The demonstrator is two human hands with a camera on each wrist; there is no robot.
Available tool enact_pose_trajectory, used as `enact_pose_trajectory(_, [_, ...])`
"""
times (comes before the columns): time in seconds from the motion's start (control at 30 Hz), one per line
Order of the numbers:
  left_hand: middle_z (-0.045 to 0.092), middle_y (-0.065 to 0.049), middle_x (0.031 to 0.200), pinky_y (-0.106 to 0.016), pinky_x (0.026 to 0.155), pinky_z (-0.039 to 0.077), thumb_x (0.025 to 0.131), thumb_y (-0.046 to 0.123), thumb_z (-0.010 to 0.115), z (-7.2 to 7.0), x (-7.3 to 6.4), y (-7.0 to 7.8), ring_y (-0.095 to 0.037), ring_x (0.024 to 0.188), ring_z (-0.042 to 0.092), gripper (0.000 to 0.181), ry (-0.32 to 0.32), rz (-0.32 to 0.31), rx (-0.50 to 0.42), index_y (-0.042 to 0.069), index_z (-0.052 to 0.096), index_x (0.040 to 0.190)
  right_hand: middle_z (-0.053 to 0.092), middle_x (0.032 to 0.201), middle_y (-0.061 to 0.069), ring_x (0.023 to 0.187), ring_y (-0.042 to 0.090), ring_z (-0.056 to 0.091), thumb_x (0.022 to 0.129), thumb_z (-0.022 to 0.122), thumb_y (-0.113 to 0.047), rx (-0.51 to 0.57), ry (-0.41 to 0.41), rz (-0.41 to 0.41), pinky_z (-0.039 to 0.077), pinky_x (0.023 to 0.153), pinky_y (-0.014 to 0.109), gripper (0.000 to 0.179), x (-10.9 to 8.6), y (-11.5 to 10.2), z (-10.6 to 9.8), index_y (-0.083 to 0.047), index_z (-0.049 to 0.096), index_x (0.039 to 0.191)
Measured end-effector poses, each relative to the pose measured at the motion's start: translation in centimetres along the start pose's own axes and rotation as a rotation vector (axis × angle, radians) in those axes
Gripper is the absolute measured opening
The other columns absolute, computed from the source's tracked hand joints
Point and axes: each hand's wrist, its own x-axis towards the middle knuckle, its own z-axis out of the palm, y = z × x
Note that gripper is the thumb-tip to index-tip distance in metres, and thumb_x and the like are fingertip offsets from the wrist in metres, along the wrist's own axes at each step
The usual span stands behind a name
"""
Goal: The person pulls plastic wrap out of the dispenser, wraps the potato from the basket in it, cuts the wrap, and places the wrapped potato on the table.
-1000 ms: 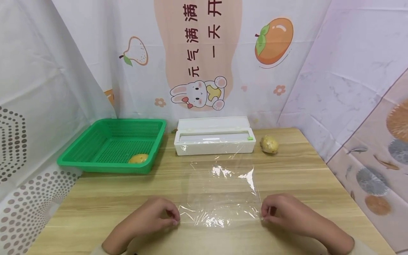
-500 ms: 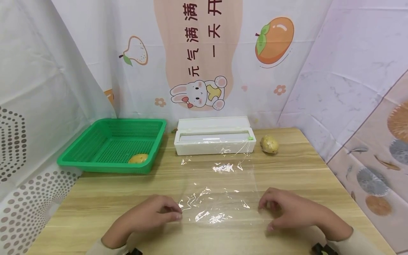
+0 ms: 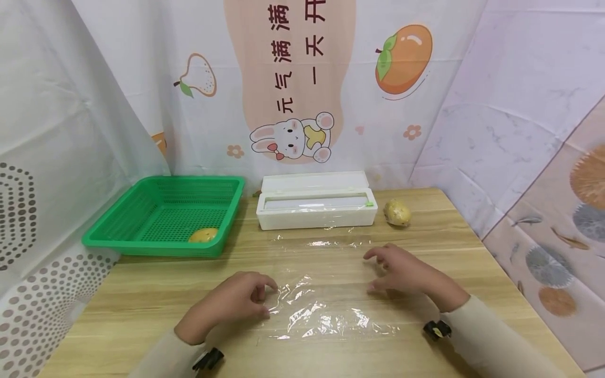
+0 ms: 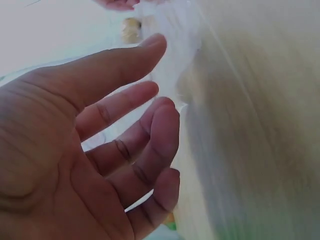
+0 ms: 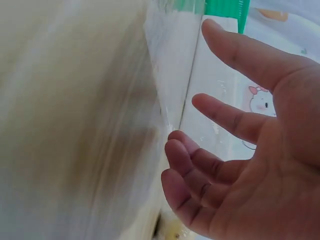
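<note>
A sheet of clear plastic wrap (image 3: 321, 294) lies on the table, running from the front of a white wrap box (image 3: 317, 219) whose lid stands up at the back. My left hand (image 3: 238, 299) is beside the sheet's left edge, thumb and fingers apart; whether it touches the film I cannot tell. In the left wrist view the left hand (image 4: 110, 135) has nothing between its loosely bent fingers. Over the sheet's right edge hovers my right hand (image 3: 399, 270), fingers spread. The right wrist view shows this right hand (image 5: 240, 145) holding nothing.
A green basket (image 3: 156, 247) with a yellow potato-like item (image 3: 203, 235) inside stands at the back left. Right of the box sits a potato (image 3: 397, 212), apparently wrapped in film. Printed curtains (image 3: 293, 63) hang behind the wooden table (image 3: 142, 304).
The right hand has let go of the film's near right corner and moved forward and inward. My left hand has released its pinch and shifted slightly forward. The film now lies flatter.
</note>
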Motion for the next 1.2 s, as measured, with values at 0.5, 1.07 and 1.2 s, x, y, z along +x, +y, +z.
enact_pose_trajectory(0.5, [0.062,0.007,0.078,-0.027,0.067,0.048,0.076,0.025,0.092,-0.2,1.0,-0.1,-0.009,0.072,0.055,0.048,-0.030,-0.042,0.006,0.014,0.073,0.119,0.066,0.116,0.016,0.106,0.028,0.061,0.069,0.098,-0.027,0.039,-0.028,0.048,0.052,0.090,0.050,0.070,3.6,2.1,0.3,-0.013,0.068,0.130])
enact_pose_trajectory(1.07, [0.070,0.003,0.099,-0.031,0.076,0.057,0.090,0.026,0.082,-9.4,0.0,0.8,-0.016,0.091,0.065,0.030,0.249,-0.086,-0.091,0.018,0.073,0.118,0.062,0.114,0.015,0.105,0.027,0.057,0.068,0.098,-0.027,0.045,-0.016,0.069,0.049,0.091,0.049,0.067,3.5,2.1,0.3,-0.017,0.069,0.128])
enact_pose_trajectory(1.2, [0.071,-0.003,0.111,-0.031,0.082,0.057,0.093,0.032,0.079,-12.9,-0.3,0.0,-0.022,0.103,0.064,0.035,0.311,-0.165,-0.151,0.016,0.071,0.122,0.061,0.115,0.015,0.105,0.027,0.055,0.068,0.098,-0.028,0.041,-0.013,0.077,0.049,0.090,0.048,0.067,3.5,2.1,0.2,-0.018,0.069,0.128])
